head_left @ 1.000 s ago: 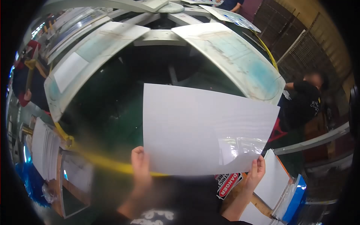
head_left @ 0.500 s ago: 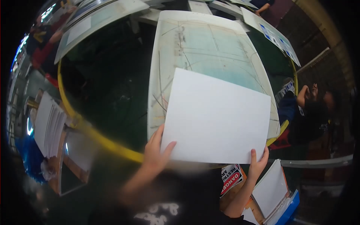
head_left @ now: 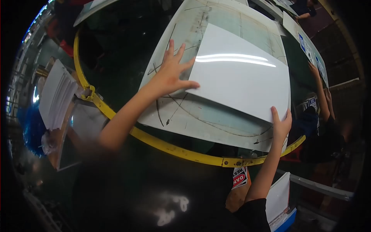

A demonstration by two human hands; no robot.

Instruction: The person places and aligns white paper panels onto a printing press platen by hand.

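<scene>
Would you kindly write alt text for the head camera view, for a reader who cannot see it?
A person's left hand and right hand press a blank white sheet flat onto a pale, scuffed platen, above a curved yellow rail. A stack of white sheets lies at the left, and another person's arm reaches in at the right.

A plain white sheet [head_left: 241,79], glossy with a bright streak of reflected light, lies on a pale board [head_left: 201,116] that is off-white with washed-out blue-green patches and thin dark scratch lines. A yellow rail [head_left: 174,149] curves around the board against dark green. Below it, a sign [head_left: 239,178] shows red, black and white lettering. A stack of white sheets [head_left: 58,92] sits at the left, beside something bright blue [head_left: 33,123]. The person's sleeve [head_left: 253,212] is black.
</scene>
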